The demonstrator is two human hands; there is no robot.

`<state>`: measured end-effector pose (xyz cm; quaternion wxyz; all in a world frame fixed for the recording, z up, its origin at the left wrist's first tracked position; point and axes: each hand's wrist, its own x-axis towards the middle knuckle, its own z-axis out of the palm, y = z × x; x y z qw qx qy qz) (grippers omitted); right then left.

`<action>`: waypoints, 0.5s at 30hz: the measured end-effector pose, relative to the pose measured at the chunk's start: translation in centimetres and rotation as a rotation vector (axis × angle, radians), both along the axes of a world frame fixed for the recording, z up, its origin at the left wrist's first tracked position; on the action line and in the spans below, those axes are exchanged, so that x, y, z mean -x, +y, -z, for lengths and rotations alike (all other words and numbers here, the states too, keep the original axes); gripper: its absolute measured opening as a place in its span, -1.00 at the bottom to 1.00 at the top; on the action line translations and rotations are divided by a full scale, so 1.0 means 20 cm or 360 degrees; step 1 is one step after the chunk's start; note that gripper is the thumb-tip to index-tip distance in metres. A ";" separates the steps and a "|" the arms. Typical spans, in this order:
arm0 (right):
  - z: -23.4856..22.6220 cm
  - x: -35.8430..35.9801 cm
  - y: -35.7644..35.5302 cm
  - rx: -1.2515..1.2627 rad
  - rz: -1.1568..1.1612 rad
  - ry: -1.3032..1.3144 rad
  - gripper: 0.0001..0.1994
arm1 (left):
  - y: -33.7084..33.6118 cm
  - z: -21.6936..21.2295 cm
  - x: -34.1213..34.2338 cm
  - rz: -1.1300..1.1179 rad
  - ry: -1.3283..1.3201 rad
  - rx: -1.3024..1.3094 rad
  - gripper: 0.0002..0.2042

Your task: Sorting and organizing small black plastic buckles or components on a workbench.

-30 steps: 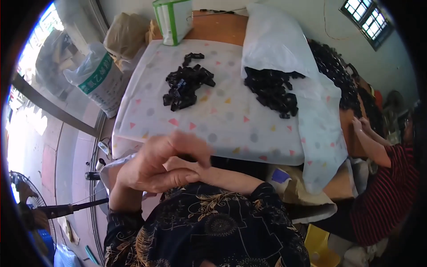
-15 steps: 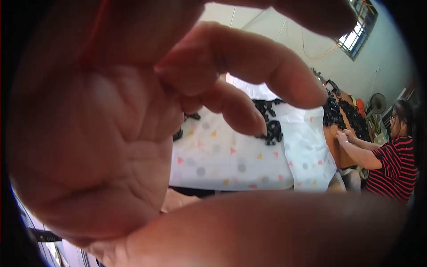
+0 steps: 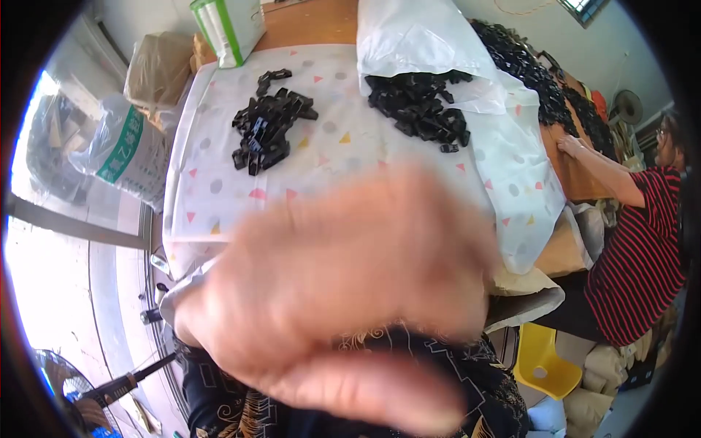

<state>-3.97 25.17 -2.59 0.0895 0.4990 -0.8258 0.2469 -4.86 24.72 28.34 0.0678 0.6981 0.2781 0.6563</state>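
Note:
My left hand fills the middle of the view, close to the camera and smeared by motion. Its back is turned up, and its thumb stretches right along the lower side. Blur hides the other fingers, and I cannot make out anything held. No right hand can be told apart. Beyond the hand, a white table cover with coloured triangles and grey dots carries a pile of small black plastic parts. More black parts spill from a white plastic bag at the far right of the cover.
On the right, a person in a striped shirt reaches to a brown table heaped with black parts. A yellow plastic chair stands below. To the left are wrapped sacks and a fan; a green-white package stands behind.
The view has tilted down, bringing the table cover, both piles and my lap into sight. My left hand, earlier palm toward the camera, now shows its back lower down. The forearm along the lower edge is gone.

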 end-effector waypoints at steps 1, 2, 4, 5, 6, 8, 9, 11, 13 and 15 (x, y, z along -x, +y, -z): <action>0.02 0.02 0.06 0.0009 0.0071 -0.0016 -0.92 | -0.03 0.23 0.00 0.0144 0.0002 -0.0017 -0.55; 0.04 0.01 0.03 0.0033 0.0033 -0.0032 -0.92 | -0.02 0.21 0.01 0.0148 0.0008 -0.0013 -0.55; 0.08 -0.02 0.03 0.0079 0.0001 -0.0089 -0.92 | 0.03 0.16 0.00 0.0113 -0.0399 0.0077 -0.62; 0.09 -0.02 0.06 -0.0009 0.0044 -0.0117 -0.92 | 0.08 0.14 -0.02 0.0121 -0.0615 0.0130 -0.65; 0.08 -0.03 0.13 -0.0088 0.0120 -0.0157 -0.93 | 0.14 0.13 -0.15 0.0161 -0.0834 0.0207 -0.68; 0.07 -0.06 0.05 -0.0098 0.0050 -0.0130 -0.93 | -0.03 0.06 -0.45 -0.0008 -0.1199 0.0280 -0.72; 0.08 -0.05 0.06 -0.0114 0.0068 -0.0133 -0.92 | -0.09 0.05 -0.56 -0.0040 -0.1389 0.0323 -0.74; 0.10 -0.04 0.07 -0.0111 0.0084 -0.0140 -0.93 | -0.18 0.03 -0.77 -0.0091 -0.1756 0.0410 -0.75; 0.14 -0.03 0.11 -0.0128 0.0115 -0.0194 -0.93 | -0.19 -0.01 -0.83 -0.0107 -0.2108 0.0532 -0.73; 0.11 -0.04 0.04 -0.0137 0.0049 -0.0154 -0.93 | -0.09 -0.03 -0.69 -0.0184 -0.2275 0.0537 -0.72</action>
